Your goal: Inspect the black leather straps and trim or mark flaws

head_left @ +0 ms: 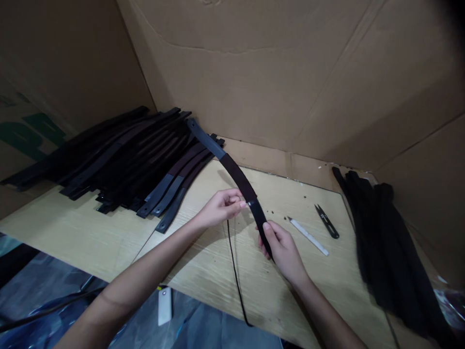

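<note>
A long, curved black strap-like piece (237, 174) with a dark brown wrapped middle and a hole near its far end slants across the table. My right hand (281, 247) is closed around its near part, thumb on top. Pinched fingers of my left hand (225, 207) are at the near edge of the brown wrapping, by a small pale spot on the strap. A thin dark cord (234, 264) hangs from below my left hand and runs past the table's front edge. Whether the cord is between my left fingertips is hard to see.
Many similar straps (119, 155) are heaped at the left. Right of my hands lie a white pencil-like tool (308, 236) and black thread snips (327, 222). Long black pieces (378, 242) lie at the right edge. Cardboard walls (254, 72) enclose the table (203, 261).
</note>
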Motion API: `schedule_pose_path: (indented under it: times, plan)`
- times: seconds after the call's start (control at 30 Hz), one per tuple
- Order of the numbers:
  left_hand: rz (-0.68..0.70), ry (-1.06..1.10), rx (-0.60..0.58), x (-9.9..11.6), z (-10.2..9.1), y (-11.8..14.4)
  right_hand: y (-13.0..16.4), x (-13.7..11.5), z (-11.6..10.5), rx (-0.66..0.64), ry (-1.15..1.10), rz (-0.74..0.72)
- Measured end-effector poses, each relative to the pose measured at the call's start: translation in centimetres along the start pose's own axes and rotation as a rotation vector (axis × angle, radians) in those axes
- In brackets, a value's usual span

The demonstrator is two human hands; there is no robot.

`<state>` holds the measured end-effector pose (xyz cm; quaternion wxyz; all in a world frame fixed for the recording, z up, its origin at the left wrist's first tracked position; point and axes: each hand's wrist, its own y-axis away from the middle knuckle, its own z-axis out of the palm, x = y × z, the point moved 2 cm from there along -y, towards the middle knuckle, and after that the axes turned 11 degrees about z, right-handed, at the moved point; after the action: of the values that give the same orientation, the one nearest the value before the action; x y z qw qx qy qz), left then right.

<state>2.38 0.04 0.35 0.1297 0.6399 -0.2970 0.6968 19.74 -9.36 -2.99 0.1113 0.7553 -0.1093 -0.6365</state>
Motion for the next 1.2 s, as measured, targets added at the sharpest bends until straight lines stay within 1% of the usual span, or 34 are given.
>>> schedule_pose_path:
  times: [0.07,0.3,0.43,0.53,0.67,0.83,0.93,1.0,1.07,1.1,1.2]
  plan:
    - [-0.022,-0.001,-0.008,-0.1,0.0,0.0,0.0,0.1,0.0,0.006,0.000,0.007]
    - [-0.079,0.078,0.106,-1.1,0.1,-0.1,0.3,-0.1,0.7,0.001,-0.018,0.004]
    - [-0.078,0.106,0.131,-1.3,0.1,-0.1,0.4,-0.2,1.0,-0.040,-0.107,0.052]
    - [-0.077,0.123,0.119,-1.4,0.1,-0.1,0.4,-0.2,0.9,-0.119,-0.250,0.127]
    - [-0.064,0.148,0.084,-1.4,0.0,-0.1,0.5,-0.4,0.7,-0.262,-0.471,0.245]
    - [-0.040,0.196,-0.008,-1.0,0.0,-0.1,0.9,-0.6,0.8,-0.513,-0.641,0.314]
    - [-0.017,0.170,0.013,-0.6,-0.1,-0.1,1.1,-0.5,1.1,-0.648,-0.673,0.329]
    - [0.011,0.141,0.061,-0.5,-0.1,-0.1,1.2,-0.4,1.4,-0.691,-0.665,0.332]
    - [0.043,0.123,0.104,-0.4,-0.2,-0.1,1.2,-0.5,1.5,-0.671,-0.651,0.336]
    - [0.056,0.114,0.121,-0.4,-0.2,-0.1,1.2,-0.5,1.5,-0.637,-0.642,0.332]
    - [0.066,0.075,0.158,-0.5,-0.1,-0.1,1.1,-0.9,1.4,-0.471,-0.562,0.259]
